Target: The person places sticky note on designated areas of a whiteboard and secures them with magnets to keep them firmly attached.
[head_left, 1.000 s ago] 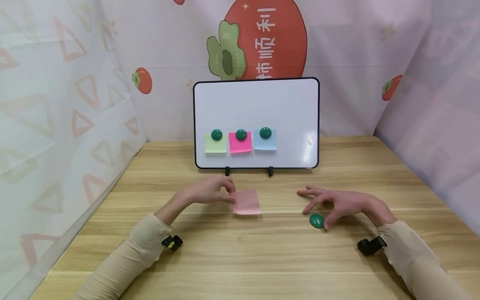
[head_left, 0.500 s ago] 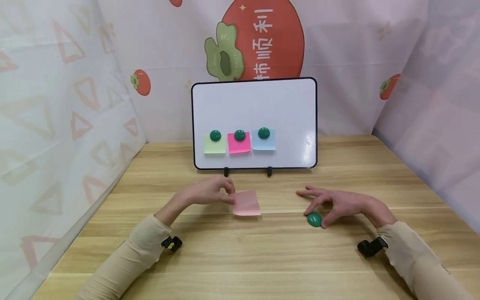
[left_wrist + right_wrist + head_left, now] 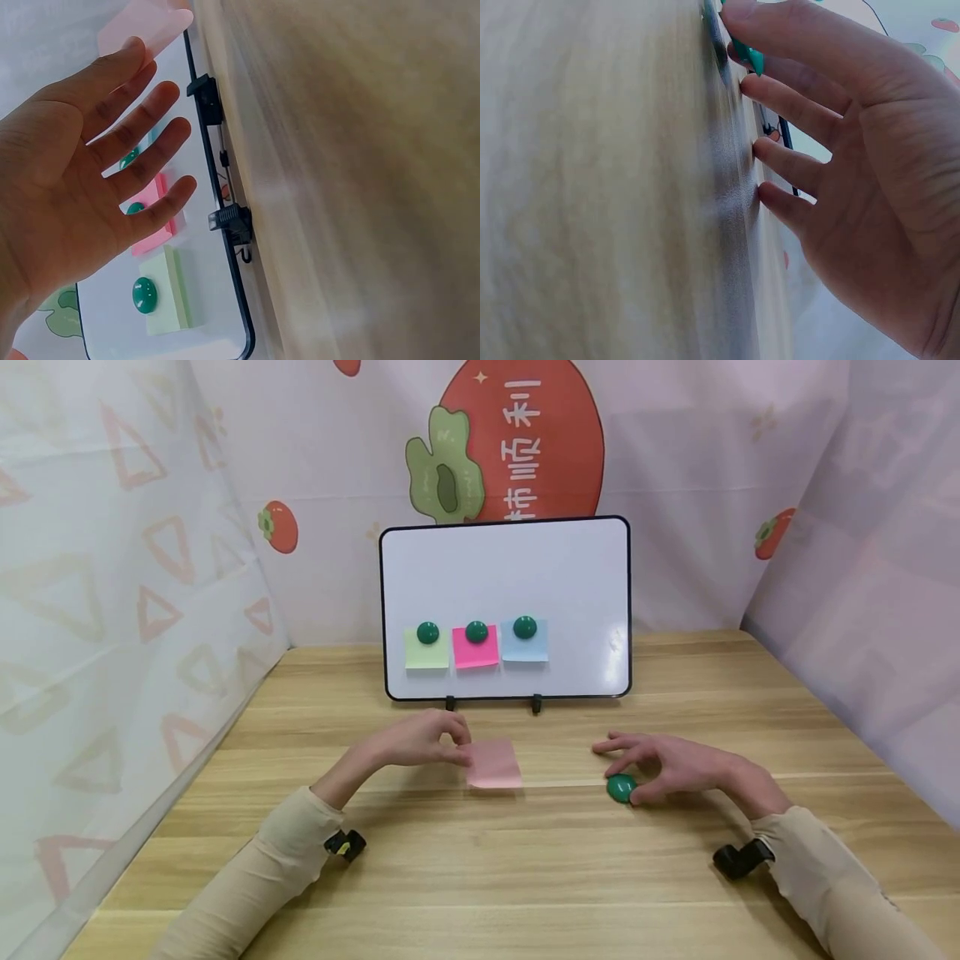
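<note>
Left hand (image 3: 420, 745) is pinching a thin pink paper note (image 3: 494, 764), lying mid-frame on the wood-grain table (image 3: 480, 860). Right hand (image 3: 675, 764) is gripping a glossy green domed magnet (image 3: 620, 788), lower right of centre, fingers partly hiding it; wrist views are blurring.

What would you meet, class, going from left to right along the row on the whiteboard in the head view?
Green note → hot pink note → blue note, each pinned near its top edge by a green magnet; the whiteboard is bare to the right of them.
</note>
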Demonstrator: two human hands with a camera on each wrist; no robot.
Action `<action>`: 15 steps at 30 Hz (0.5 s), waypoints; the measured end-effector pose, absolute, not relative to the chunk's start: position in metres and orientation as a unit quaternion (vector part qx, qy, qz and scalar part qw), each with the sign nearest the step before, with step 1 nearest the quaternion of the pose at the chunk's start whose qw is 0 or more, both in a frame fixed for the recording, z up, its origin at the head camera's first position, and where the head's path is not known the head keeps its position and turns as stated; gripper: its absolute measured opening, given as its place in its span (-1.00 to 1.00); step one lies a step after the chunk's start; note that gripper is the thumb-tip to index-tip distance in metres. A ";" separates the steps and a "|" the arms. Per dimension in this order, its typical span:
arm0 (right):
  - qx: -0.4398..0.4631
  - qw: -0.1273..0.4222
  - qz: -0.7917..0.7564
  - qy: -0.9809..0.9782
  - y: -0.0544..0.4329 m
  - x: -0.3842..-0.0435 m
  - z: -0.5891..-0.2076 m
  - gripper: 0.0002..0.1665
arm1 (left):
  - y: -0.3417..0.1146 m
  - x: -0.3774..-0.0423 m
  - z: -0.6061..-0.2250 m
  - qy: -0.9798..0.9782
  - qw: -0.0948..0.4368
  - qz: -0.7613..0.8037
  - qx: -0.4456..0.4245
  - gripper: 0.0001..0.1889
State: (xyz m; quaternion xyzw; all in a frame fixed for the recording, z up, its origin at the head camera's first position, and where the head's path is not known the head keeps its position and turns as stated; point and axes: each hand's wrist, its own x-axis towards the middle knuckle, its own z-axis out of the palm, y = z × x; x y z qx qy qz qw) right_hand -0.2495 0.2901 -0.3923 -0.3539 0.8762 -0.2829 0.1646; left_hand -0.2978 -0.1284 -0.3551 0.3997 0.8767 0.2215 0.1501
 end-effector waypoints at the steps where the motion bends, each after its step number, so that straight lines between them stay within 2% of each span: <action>1: -0.352 0.162 -0.284 0.877 0.290 -0.250 -0.392 -0.57 | -0.127 -0.299 -0.354 0.876 0.147 0.221 0.402 -0.88; 6: -0.356 0.145 -0.293 0.875 0.290 -0.250 -0.390 -0.57 | -0.119 -0.304 -0.346 0.878 0.124 0.202 0.415 -0.88; 15: -0.359 0.134 -0.292 0.876 0.291 -0.252 -0.392 -0.55 | -0.100 -0.319 -0.335 0.879 0.122 0.191 0.420 -0.86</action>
